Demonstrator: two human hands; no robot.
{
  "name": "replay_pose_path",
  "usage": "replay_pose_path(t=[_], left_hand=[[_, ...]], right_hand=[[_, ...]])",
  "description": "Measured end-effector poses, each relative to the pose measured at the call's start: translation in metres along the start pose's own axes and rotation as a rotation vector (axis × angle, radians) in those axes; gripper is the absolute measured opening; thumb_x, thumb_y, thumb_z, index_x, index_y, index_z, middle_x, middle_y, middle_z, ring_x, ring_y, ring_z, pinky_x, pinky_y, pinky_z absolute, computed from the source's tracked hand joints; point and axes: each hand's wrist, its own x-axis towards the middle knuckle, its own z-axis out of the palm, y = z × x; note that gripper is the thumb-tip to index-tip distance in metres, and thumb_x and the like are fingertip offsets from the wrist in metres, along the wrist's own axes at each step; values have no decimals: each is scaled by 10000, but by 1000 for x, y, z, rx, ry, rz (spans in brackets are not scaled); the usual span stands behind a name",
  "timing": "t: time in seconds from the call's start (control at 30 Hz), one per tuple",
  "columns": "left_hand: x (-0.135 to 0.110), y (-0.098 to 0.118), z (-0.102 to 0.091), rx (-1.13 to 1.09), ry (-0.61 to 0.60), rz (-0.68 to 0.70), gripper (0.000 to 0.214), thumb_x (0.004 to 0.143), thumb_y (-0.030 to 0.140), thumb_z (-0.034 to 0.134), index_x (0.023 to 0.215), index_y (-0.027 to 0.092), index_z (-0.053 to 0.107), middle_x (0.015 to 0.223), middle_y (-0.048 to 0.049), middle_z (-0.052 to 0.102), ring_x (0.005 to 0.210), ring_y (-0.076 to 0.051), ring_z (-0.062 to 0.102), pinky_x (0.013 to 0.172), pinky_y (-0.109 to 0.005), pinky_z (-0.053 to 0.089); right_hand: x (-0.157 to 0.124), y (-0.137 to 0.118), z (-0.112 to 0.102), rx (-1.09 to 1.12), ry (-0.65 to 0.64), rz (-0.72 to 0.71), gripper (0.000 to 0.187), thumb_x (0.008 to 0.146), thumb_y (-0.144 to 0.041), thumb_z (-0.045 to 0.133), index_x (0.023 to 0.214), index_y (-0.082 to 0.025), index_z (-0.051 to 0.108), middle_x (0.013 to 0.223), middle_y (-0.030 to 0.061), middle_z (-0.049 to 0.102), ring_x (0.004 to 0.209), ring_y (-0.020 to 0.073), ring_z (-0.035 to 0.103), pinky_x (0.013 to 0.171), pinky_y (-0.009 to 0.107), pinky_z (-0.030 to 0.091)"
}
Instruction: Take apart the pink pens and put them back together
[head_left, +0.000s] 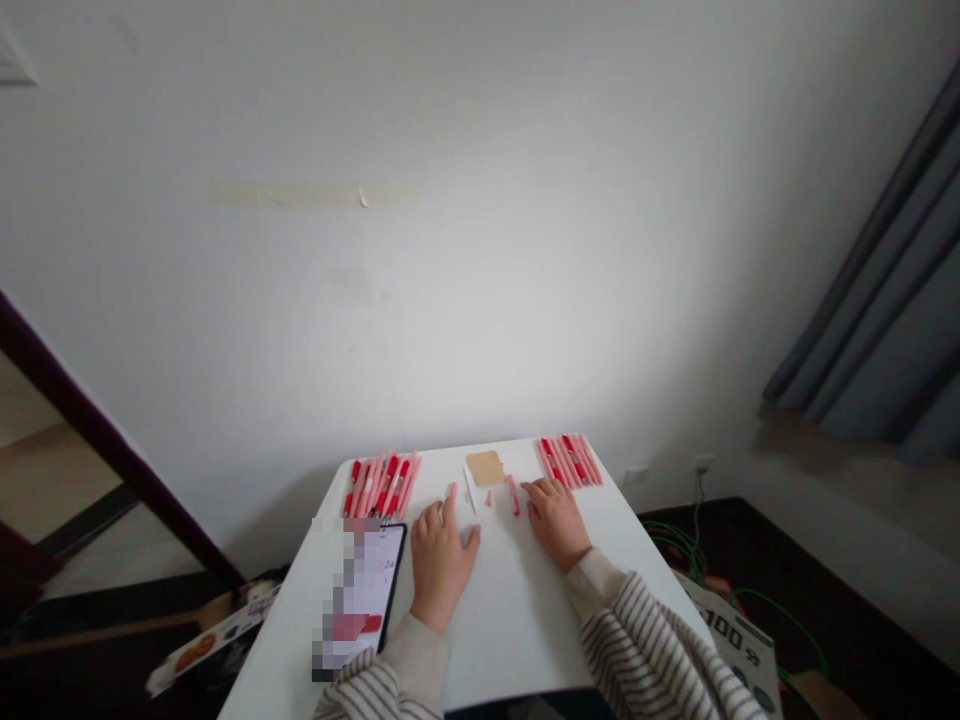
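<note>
Two bare hands rest palm-down over a white table [510,635], neither gripping anything. The left hand [441,555] lies with fingers spread and thumb held out, its index finger reaching to a short pink piece [454,491]; whether skin meets plastic is too small to tell. The right hand [556,522] lies with fingers loosely bent and unclenched, its index fingertip just beside a red-and-pink tube [514,496].

Between the hands, slightly beyond their fingertips, sit a slim white rod [470,490], nearer the left hand, and a small pink bit [490,498]. Farther out, a tan square pad [486,467] lies beyond the gap between the hands.

The work appears to be midway: these four pieces, which look like parts of one pen, lie apart and unjoined. Beyond and to the left of the left hand is a row of red and pink pens [382,485]; a second row [570,461] lies just beyond the right hand. Both rows look neatly ranged, but which holds finished pieces and which waiting ones cannot be told. A phone [379,580], its screen partly blurred, lies just left of the left hand.
</note>
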Motion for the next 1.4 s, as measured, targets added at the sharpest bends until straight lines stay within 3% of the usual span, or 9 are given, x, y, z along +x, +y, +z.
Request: replay_pose_path(t=[0.37,0.9,1.4], left_hand=[[-2,2,-2,10,9,1,605,833,376,520,1399,217,377,1165,-108,565,1097,-243,489,962,-383,366],[-4,8,1,11,48,18,616,822,399,549,1383,191,401,1133,-111,572,1062,-250,501,933,-393,395],[-5,10,-3,28,38,22,615,832,392,537,1395,195,385,1146,-117,558,1062,-250,496,933,-401,392]], right_hand=[[6,-10,-5,86,86,-60,308,898,-202,490,1184,-218,601,1147,71,621,1074,227,495,933,351,374],[16,-25,-1,90,3,-63,394,776,-136,571,1146,-259,626,1147,33,658,1101,251,459,962,410,300],[16,-29,-2,60,-11,-105,266,817,-175,577,1047,-279,661,1044,17,679,1037,215,482,974,391,276]])
